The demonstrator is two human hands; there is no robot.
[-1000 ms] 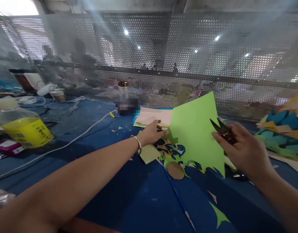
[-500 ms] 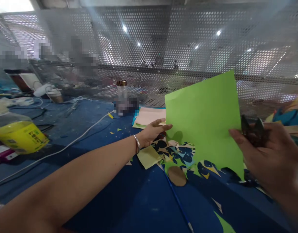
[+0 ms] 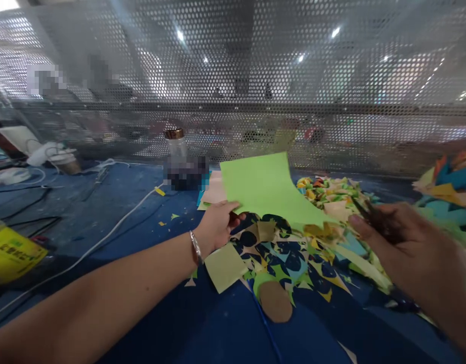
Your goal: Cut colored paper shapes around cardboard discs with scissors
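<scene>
Evidently, the left hand [image 3: 216, 222] pinches smooth, curve-edged green paper [image 3: 257, 187] while the right hand [image 3: 413, 247] grips pointed scissors [image 3: 379, 218].

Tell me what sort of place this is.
Probably a paper-craft workspace: cut paper scraps lie on a blue table, the left hand holds green paper, and the right hand holds what look like scissors.
</scene>
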